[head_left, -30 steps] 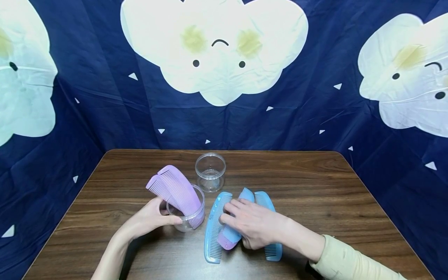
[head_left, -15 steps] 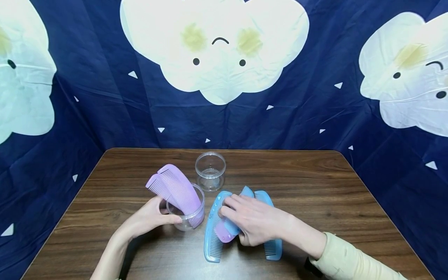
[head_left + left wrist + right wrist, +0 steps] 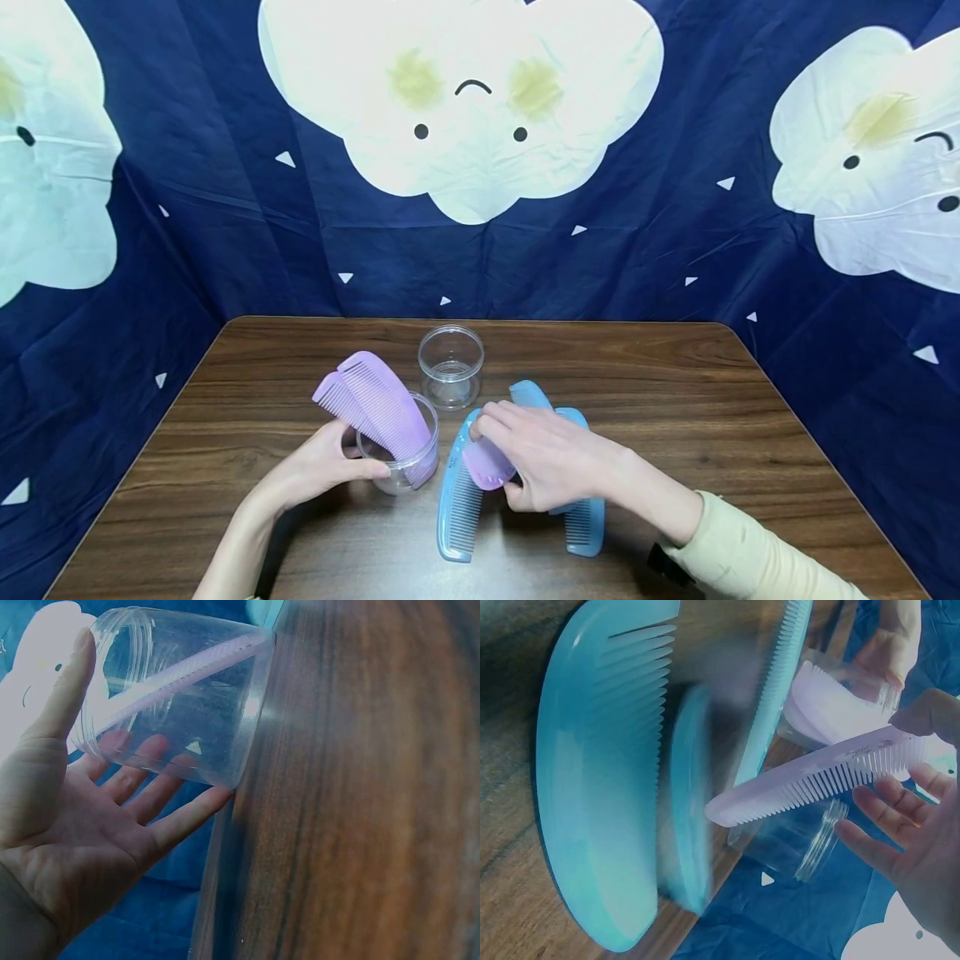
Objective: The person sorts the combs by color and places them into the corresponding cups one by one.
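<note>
left hand (image 3: 322,467): fingers gripping clear cylindrical plastic jar (image 3: 210,712), curved lilac combs (image 3: 382,408) inside; right hand (image 3: 547,457): fingers pinching another lilac comb (image 3: 489,467), curved blue combs (image 3: 453,504) nearby.

Blue combs (image 3: 600,802), smooth glossy plastic

We see, at right, the right hand (image 3: 930,847) pinching a lilac comb (image 3: 802,776); at left, a large blue comb (image 3: 607,787); left of centre, a second blue comb (image 3: 691,795); at upper centre, a third blue comb (image 3: 778,686); at upper right, the left hand (image 3: 891,656) at a clear jar (image 3: 836,667).
</note>
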Action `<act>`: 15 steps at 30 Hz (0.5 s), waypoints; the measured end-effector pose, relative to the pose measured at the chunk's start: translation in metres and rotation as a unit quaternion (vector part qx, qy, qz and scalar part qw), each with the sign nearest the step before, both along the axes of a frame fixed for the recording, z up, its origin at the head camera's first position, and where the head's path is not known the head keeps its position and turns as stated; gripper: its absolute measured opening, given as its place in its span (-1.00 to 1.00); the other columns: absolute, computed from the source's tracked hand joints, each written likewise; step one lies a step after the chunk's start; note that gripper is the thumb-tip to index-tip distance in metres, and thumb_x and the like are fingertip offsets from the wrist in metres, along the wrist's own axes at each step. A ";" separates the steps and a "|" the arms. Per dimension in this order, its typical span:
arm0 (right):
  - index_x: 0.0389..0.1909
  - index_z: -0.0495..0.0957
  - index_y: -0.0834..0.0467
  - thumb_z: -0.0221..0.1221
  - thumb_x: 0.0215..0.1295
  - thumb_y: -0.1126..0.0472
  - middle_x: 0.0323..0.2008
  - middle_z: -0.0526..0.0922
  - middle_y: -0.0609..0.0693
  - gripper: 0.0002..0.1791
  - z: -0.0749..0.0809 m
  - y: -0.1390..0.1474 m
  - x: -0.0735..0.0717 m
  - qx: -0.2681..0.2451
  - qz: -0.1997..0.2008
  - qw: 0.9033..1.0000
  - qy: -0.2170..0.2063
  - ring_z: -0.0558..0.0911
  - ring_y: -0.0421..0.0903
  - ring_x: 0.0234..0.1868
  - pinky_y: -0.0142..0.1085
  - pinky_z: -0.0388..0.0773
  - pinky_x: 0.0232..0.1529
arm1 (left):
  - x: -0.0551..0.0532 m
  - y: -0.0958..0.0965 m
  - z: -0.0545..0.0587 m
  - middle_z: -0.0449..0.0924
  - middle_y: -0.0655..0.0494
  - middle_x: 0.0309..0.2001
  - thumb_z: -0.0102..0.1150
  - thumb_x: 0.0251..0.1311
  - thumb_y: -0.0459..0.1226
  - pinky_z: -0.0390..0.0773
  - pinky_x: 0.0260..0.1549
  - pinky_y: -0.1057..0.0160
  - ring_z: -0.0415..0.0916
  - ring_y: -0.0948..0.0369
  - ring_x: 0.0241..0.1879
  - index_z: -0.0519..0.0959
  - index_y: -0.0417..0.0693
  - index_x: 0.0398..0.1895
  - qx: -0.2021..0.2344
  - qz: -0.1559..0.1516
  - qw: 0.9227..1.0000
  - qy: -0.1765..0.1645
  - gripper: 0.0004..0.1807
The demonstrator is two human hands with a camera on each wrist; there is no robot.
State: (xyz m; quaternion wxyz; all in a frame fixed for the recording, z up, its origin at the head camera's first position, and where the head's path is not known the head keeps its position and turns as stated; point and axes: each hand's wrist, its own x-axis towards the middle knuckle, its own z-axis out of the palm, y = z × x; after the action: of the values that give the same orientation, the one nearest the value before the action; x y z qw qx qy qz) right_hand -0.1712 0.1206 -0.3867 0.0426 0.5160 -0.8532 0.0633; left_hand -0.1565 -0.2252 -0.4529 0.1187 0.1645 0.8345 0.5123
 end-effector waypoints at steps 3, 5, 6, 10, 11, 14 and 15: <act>0.15 0.39 -0.03 0.38 -0.07 0.06 0.02 0.50 -0.22 -0.32 0.001 0.001 -0.002 -0.012 -0.014 1.000 -0.016 0.50 -0.29 -0.07 -0.37 0.56 -0.10 | 0.000 0.000 0.000 0.64 -0.05 0.07 0.48 0.16 -0.16 0.57 -0.08 0.36 0.58 0.14 -0.01 0.45 -0.13 0.25 0.000 -0.001 1.000 0.000 -0.37; 0.15 0.39 -0.03 0.39 -0.06 0.06 0.03 0.50 -0.22 -0.33 0.002 0.002 -0.004 -0.018 -0.023 0.999 -0.024 0.49 -0.30 -0.08 -0.38 0.56 -0.17 | 0.000 0.001 0.000 0.64 -0.06 0.07 0.48 0.16 -0.17 0.57 -0.08 0.36 0.58 0.12 -0.01 0.45 -0.13 0.25 0.000 -0.002 1.000 -0.001 -0.37; 0.15 0.38 -0.03 0.39 -0.05 0.06 0.03 0.50 -0.23 -0.33 0.003 0.002 -0.004 -0.021 -0.027 0.999 -0.029 0.49 -0.30 -0.09 -0.39 0.55 -0.21 | 0.000 0.001 0.000 0.64 -0.06 0.08 0.48 0.16 -0.18 0.57 -0.08 0.36 0.58 0.12 -0.01 0.45 -0.13 0.25 0.000 -0.002 1.000 -0.002 -0.37; 0.16 0.37 -0.04 0.38 -0.02 0.06 0.03 0.48 -0.24 -0.34 0.005 0.005 -0.007 -0.032 -0.043 0.997 -0.053 0.48 -0.31 -0.15 -0.44 0.50 -0.34 | -0.001 0.000 0.001 0.63 -0.06 0.07 0.48 0.16 -0.18 0.57 -0.09 0.36 0.57 0.11 -0.02 0.44 -0.13 0.25 -0.003 -0.002 1.000 -0.004 -0.37; 0.16 0.37 -0.04 0.38 -0.01 0.07 0.03 0.48 -0.25 -0.34 0.006 0.005 -0.008 -0.035 -0.046 0.996 -0.061 0.48 -0.32 -0.17 -0.45 0.48 -0.37 | 0.000 0.000 0.001 0.63 -0.05 0.07 0.48 0.17 -0.18 0.57 -0.09 0.35 0.57 0.11 -0.02 0.44 -0.13 0.25 -0.003 -0.001 1.000 -0.004 -0.37; 0.17 0.37 -0.05 0.39 0.02 0.07 0.03 0.46 -0.26 -0.34 0.007 0.007 -0.011 -0.047 -0.053 0.994 -0.086 0.47 -0.32 -0.22 -0.50 0.46 -0.41 | 0.000 0.000 0.000 0.63 -0.05 0.06 0.48 0.16 -0.16 0.56 -0.09 0.35 0.56 0.12 -0.02 0.45 -0.12 0.25 -0.005 -0.001 1.000 -0.003 -0.37; 0.18 0.36 -0.06 0.39 0.03 0.07 0.03 0.46 -0.26 -0.34 0.007 0.007 -0.011 -0.050 -0.055 0.993 -0.092 0.47 -0.31 -0.23 -0.51 0.46 -0.41 | 0.000 0.000 0.000 0.63 -0.05 0.06 0.48 0.16 -0.16 0.57 -0.09 0.35 0.56 0.12 -0.03 0.45 -0.12 0.25 -0.005 -0.001 1.000 -0.003 -0.38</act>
State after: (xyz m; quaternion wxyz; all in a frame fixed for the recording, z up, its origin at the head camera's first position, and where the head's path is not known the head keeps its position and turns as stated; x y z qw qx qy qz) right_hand -0.1826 0.1277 -0.3797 -0.0073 0.4578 -0.8761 0.1510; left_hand -0.1567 -0.2254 -0.4525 0.1229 0.1634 0.8365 0.5085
